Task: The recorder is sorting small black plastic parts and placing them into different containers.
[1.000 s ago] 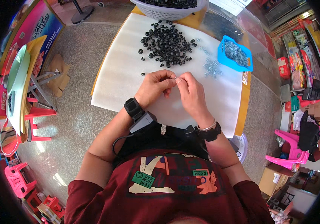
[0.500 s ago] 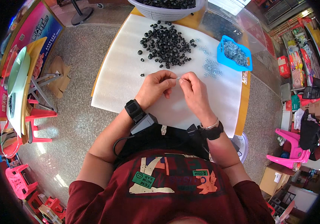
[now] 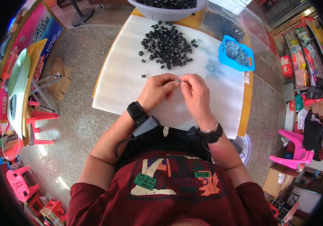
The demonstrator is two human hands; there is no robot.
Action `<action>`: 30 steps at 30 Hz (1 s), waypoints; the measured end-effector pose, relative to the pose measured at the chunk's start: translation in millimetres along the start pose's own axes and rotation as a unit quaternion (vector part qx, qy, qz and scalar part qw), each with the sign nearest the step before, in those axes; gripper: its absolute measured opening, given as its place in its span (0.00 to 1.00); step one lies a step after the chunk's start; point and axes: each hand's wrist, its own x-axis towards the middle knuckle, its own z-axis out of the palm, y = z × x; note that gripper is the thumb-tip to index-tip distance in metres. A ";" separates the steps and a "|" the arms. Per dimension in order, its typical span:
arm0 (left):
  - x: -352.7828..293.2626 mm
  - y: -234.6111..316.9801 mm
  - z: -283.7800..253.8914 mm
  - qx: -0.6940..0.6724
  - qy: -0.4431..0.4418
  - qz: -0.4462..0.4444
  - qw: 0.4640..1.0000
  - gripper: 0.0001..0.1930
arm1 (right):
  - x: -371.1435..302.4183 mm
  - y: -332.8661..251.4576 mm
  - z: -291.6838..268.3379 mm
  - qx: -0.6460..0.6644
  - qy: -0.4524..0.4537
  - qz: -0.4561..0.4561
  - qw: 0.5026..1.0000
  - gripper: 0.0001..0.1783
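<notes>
Above the near part of the white sheet (image 3: 120,94), my two hands meet at the fingertips. My left hand (image 3: 158,89) is closed in a pinch on a small silvery piece (image 3: 178,80). The thumb and forefinger of my right hand (image 3: 196,94) close on the same piece from the other side. It is too small and too covered for its exact kind to show. Beyond my hands lies a pile of small black round knob-like parts (image 3: 167,47). Right of that pile, small silvery pieces (image 3: 214,69) are spread loose on the sheet.
A blue plastic basket (image 3: 221,56) of small silvery pieces stands at the sheet's right edge. At the far edge is a pale colander (image 3: 161,14) full of black parts. A stray black part (image 3: 143,76) lies left of my hands. A pink chair (image 3: 291,147) stands off right.
My right fingers have shifted slightly left, closer against my left fingertips, around the small piece. The piles and containers look the same.
</notes>
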 end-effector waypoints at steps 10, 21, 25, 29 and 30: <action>-1.5 2.1 2.3 0.001 0.026 -0.016 1.000 0.11 | 2.3 -7.0 -3.3 0.054 -0.059 0.105 0.991 0.11; -1.9 1.5 1.7 -0.002 0.017 -0.014 1.000 0.13 | -1.0 -0.8 -1.6 0.071 -0.055 0.057 0.994 0.08; -1.4 1.7 1.3 -0.005 0.011 -0.026 1.000 0.13 | -0.1 1.9 -2.8 0.055 -0.064 0.041 0.996 0.06; -1.5 2.9 1.6 -0.019 0.018 -0.033 0.999 0.13 | -2.1 4.2 -0.9 0.054 -0.051 0.031 0.997 0.05; -1.4 2.8 1.4 -0.019 0.018 -0.033 0.999 0.13 | -2.2 5.2 -1.0 0.058 -0.048 0.033 0.997 0.05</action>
